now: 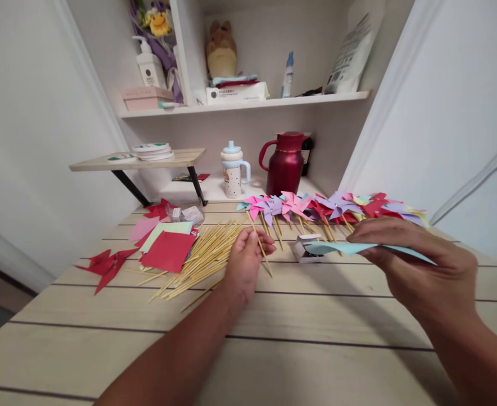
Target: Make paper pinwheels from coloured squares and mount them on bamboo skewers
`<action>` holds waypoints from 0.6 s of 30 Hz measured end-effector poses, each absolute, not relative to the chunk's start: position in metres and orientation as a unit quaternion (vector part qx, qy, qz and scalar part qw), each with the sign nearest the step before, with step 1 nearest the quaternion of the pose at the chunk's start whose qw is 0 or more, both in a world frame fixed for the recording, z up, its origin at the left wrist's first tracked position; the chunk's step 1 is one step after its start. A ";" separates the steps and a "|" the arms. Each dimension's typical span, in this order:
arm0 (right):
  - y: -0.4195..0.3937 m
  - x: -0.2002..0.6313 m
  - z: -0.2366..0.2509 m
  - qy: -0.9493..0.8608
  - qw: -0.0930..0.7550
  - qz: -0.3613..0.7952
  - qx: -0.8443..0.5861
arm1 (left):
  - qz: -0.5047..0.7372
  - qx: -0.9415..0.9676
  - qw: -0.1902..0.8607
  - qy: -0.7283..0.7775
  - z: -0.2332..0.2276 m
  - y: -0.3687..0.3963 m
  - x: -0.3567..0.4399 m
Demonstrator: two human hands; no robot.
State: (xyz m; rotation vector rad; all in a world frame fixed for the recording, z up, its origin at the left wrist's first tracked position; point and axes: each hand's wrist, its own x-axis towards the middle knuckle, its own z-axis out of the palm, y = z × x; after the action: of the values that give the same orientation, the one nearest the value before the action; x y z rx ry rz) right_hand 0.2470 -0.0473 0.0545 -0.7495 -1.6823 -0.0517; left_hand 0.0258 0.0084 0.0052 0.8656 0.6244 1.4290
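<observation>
My left hand pinches a thin wooden stick between thumb and fingers, the stick slanting across the palm. To its left lies a loose heap of similar sticks. Raised above the right side of the table, my right hand grips a light blue paper, seen nearly edge-on, so I cannot tell whether it is folded. Below the paper's left tip stands a small white open box with dark contents. Behind both hands, several finished paper pinwheels on sticks lie in a row.
Square coloured papers and a red pinwheel shape are at the left. Behind stand a small raised wooden stand with white tape rolls, a tumbler and a red jug, under a shelf.
</observation>
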 end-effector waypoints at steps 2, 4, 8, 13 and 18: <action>-0.046 0.245 0.054 -0.731 0.602 -0.015 -0.320 | 0.612 0.419 0.619 0.259 0.004 0.008 0.027; -0.045 0.244 0.054 -0.733 0.602 -0.013 -0.317 | 0.600 0.457 0.608 0.248 0.004 0.007 0.028; -0.043 0.245 0.051 -0.726 0.610 -0.014 -0.318 | 0.571 0.512 0.584 0.266 0.004 0.009 0.027; -0.040 0.246 0.048 -0.712 0.619 0.000 -0.331 | 0.582 0.527 0.539 0.306 0.004 0.010 0.027; -0.041 0.245 0.047 -0.718 0.610 0.007 -0.334 | 0.569 0.537 0.539 0.312 0.000 0.008 0.032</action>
State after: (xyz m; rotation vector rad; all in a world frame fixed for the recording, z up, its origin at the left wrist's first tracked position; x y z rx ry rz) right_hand 0.2445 -0.0407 0.0468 -0.7718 -1.6579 0.0168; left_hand 0.0324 0.0079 -0.0004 1.2773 0.7427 1.3520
